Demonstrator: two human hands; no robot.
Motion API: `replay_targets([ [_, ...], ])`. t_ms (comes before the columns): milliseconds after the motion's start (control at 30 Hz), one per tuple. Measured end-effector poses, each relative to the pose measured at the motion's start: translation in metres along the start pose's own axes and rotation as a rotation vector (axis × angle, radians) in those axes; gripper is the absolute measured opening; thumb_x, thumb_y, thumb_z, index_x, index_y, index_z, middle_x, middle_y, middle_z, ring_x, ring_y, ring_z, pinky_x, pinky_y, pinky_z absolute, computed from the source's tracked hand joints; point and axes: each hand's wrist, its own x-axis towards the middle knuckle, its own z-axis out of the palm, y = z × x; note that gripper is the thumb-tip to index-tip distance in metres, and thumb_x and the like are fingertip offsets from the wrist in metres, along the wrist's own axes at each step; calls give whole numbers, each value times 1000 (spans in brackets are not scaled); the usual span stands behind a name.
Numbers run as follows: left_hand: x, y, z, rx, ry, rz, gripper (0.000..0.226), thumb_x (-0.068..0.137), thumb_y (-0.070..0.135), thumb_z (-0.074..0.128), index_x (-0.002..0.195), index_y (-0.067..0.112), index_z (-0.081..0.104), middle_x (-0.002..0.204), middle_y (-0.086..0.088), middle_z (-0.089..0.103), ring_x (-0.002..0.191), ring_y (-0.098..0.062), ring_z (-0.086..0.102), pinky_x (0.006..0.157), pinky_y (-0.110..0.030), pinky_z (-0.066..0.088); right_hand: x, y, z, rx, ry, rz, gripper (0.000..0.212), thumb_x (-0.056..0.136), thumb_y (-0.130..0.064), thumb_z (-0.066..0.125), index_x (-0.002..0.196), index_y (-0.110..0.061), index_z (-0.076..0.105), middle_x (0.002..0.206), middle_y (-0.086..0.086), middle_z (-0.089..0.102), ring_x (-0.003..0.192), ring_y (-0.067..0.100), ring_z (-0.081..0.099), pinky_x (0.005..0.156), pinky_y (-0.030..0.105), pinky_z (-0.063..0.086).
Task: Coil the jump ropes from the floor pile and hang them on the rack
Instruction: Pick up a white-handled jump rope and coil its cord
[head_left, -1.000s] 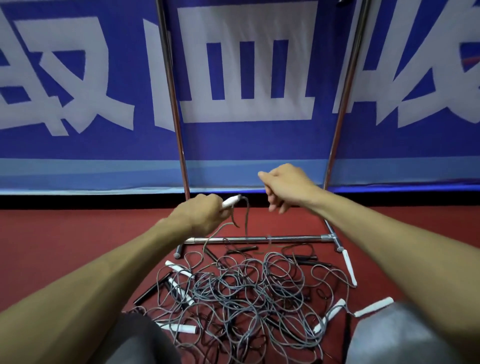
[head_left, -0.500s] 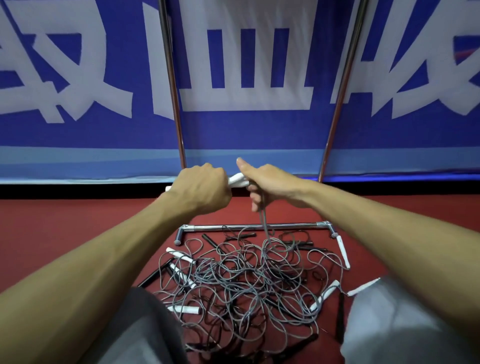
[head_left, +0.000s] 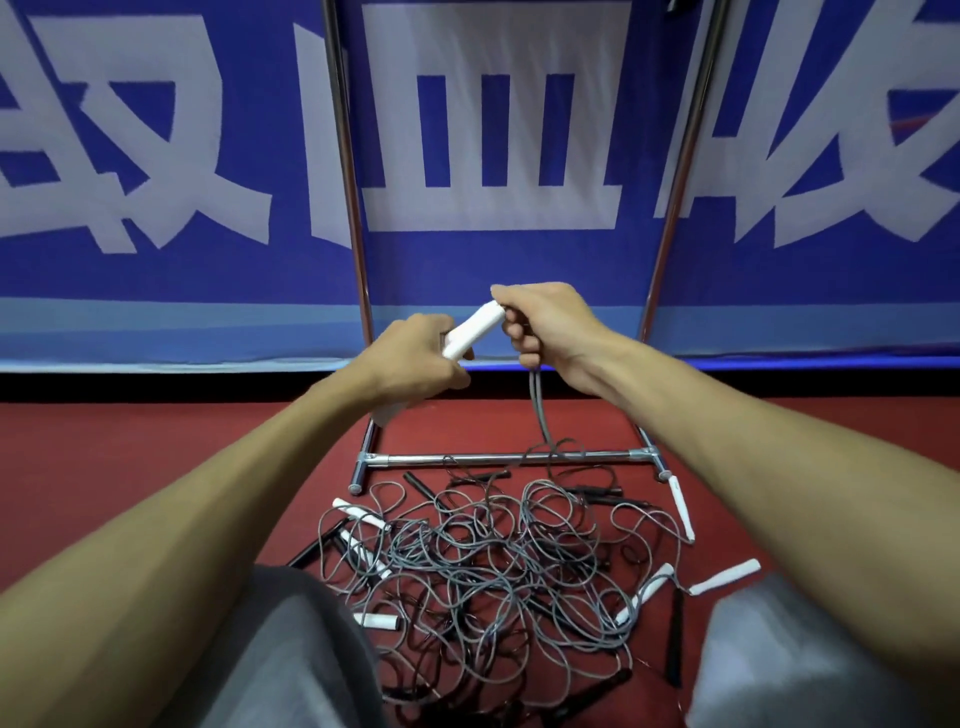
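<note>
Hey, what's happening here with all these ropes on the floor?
A person crouched over a tangled pile of jump ropes is working on one of them. The left hand grips its white handle, and the right hand, close beside it, holds the grey cord that hangs down towards the pile. The rack stands just behind; its top is out of view.

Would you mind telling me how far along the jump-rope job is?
Barely begun. Done: no rope hangs on the visible part of the rack. In hand: the left hand grips a white handle, the right hand holds its grey cord, trailing to the floor. Left: the whole tangled pile.
</note>
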Motion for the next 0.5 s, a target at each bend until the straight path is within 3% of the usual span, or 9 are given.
replay_targets([
  [233, 7, 30, 9, -144, 37, -9, 22, 83, 21, 68, 103, 14, 62, 69, -5, 58, 53, -19, 48, 48, -26, 39, 13, -7, -32, 214, 142, -1, 25, 94, -20, 54, 71, -10, 53, 56, -1, 42, 40, 9, 29, 40, 23, 27],
  [400, 22, 47, 11, -135, 28, -37, 12, 87, 23, 65, 98, 17, 62, 72, -4, 62, 51, -16, 48, 48, -24, 42, 26, -4, -44, 345, 226, 45, 27, 93, -18, 54, 67, -12, 50, 55, -2, 37, 39, 9, 24, 39, 23, 21],
  [500, 38, 43, 13, -105, 75, -103, 25, 90, 39, 63, 83, 15, 62, 67, -3, 60, 48, -14, 45, 47, -23, 38, 37, 0, -52, 411, 266, 62, 26, 93, -19, 55, 68, -13, 51, 56, -1, 38, 42, 10, 25, 40, 24, 23],
])
